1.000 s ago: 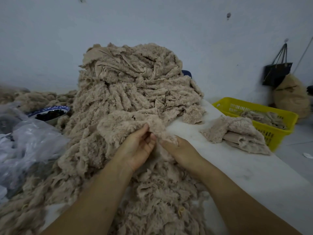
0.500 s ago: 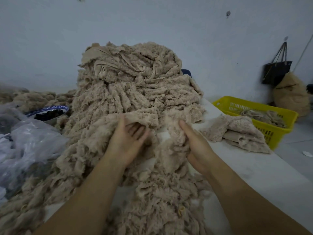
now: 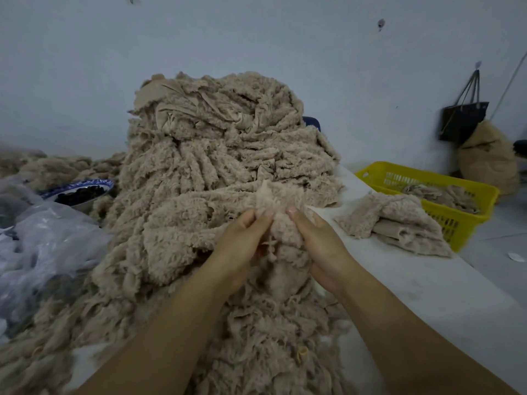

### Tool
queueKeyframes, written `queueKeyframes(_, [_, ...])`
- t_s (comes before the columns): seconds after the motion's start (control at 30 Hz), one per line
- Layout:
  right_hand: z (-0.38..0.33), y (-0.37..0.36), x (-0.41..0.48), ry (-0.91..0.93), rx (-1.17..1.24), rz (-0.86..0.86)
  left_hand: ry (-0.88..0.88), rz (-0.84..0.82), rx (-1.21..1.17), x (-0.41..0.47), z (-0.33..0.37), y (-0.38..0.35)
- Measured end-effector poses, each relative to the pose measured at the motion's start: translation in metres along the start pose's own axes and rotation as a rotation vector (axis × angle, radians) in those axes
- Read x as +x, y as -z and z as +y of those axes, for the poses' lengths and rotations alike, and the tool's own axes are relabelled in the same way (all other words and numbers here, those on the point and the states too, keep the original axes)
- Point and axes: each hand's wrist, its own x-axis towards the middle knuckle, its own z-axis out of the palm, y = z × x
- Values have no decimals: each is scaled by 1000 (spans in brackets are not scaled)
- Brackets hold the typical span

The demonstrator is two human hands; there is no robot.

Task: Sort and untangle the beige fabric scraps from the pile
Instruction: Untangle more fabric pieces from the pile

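Left hand (image 3: pixel 242 243) and right hand (image 3: pixel 322 243) each pinch one fuzzy beige fleece scrap (image 3: pixel 273 198) at the near foot of the tall heap of beige fabric scraps (image 3: pixel 216 155); advise spreading the grips along its edge and lifting slowly so snagged neighbours fall free.

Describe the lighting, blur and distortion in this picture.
Head view: dim, flat, bluish light, with no glare or hard shadows on the fabric pile. Head view: the left hand and right hand, pinching a beige scrap, look fairly sharp. Head view: wide-angle distortion seems to lean the black bag near the right edge.
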Motion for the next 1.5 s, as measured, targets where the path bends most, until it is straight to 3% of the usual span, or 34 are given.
queueKeyframes(0.37, [3, 0, 5, 31, -53, 98, 76, -54, -229, 0, 0, 0])
queueKeyframes(0.53, [-4, 26, 13, 51, 54, 338, -27, -188, -330, 0, 6, 7])
queueKeyframes(0.6, [-8, 35, 13, 51, 90, 410, -84, -160, -235, 1, 7, 12])
queueKeyframes(0.67, [-8, 35, 11, 111, 30, 425, -102, -90, 35, 2, 3, 12])
queueKeyframes(0.73, [-6, 22, 6, 184, -132, 338, -69, -56, 254, 0, -3, 6])
queueKeyframes(0.8, [0, 8, 2, 210, -261, 173, -94, -108, 251, -3, -7, -1])
queueKeyframes(0.9, [5, -7, -4, 213, -356, -13, -33, -52, 44, -1, -4, -1])
queueKeyframes(1.0, [5, -8, -10, 289, -543, -127, 131, -21, -330, 5, 2, 7])
queueKeyframes(1.17, [17, 0, 1, 470, -873, -160, 117, -96, -714, 6, 10, 15])
queueKeyframes(1.4, [14, -1, -5, 524, -998, -152, -22, -135, -832, 6, 17, 22])
queueKeyframes(1.5, [16, -4, -7, 503, -1144, -272, -98, -101, -888, 7, 19, 25])
